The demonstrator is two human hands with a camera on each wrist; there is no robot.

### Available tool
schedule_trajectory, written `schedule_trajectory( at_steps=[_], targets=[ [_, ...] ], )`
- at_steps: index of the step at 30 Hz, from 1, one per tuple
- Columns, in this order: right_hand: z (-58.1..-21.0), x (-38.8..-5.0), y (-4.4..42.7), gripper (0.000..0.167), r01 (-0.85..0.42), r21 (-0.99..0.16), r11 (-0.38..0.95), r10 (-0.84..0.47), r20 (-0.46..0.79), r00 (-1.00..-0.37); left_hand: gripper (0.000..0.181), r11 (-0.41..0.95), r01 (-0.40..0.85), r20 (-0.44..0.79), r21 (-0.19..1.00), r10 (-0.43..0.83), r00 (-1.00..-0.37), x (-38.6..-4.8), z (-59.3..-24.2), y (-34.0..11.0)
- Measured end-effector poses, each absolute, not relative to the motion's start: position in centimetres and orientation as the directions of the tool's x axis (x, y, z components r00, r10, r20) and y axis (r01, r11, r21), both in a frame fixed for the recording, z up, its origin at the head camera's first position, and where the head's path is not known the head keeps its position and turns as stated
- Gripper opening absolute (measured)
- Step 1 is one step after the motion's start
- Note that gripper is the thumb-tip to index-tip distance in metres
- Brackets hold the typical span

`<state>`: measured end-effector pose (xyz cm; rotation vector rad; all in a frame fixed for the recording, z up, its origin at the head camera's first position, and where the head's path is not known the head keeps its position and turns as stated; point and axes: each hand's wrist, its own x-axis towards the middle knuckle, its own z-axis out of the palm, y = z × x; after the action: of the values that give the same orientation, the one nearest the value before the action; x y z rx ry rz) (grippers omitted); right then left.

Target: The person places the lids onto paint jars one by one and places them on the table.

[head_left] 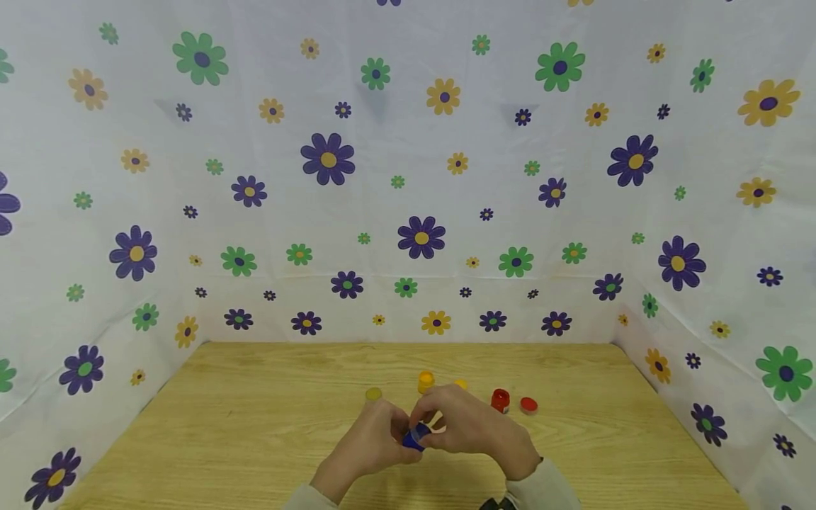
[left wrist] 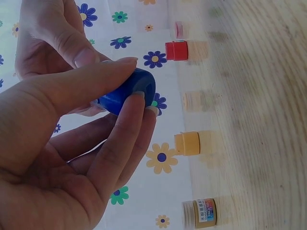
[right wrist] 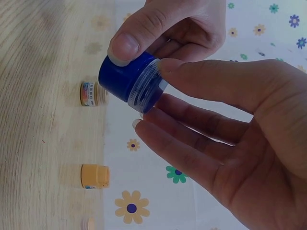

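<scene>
A small blue paint jar with a clear ribbed lid is held above the table between both hands. My left hand grips the blue body, its thumb on one side and fingers on the other. From the other end, my right hand pinches the lid between thumb and fingers. The lid sits on the jar, which is tilted in the wrist views. Beyond the hands stands a yellow-orange paint jar without its lid, with a yellow lid partly hidden behind my right hand.
Right of the hands stand an uncovered red paint jar and a red lid on the wooden table. An ochre jar with its lid on stands to the left. Flower-patterned sheeting encloses the table's back and sides.
</scene>
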<state>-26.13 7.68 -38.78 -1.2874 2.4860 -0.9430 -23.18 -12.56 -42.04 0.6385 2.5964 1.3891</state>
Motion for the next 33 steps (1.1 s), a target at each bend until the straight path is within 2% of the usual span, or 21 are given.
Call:
schedule_trajectory(
  at_steps=[33],
  targets=[
    [-39.10, -26.25, 7.60, 0.017, -0.688, -0.605, 0.401, -0.801, 0.134, -0.584, 0.015, 0.504, 0.328, 0.106, 0.799, 0.418, -0.902, -22.99, -41.93, -12.57]
  ],
)
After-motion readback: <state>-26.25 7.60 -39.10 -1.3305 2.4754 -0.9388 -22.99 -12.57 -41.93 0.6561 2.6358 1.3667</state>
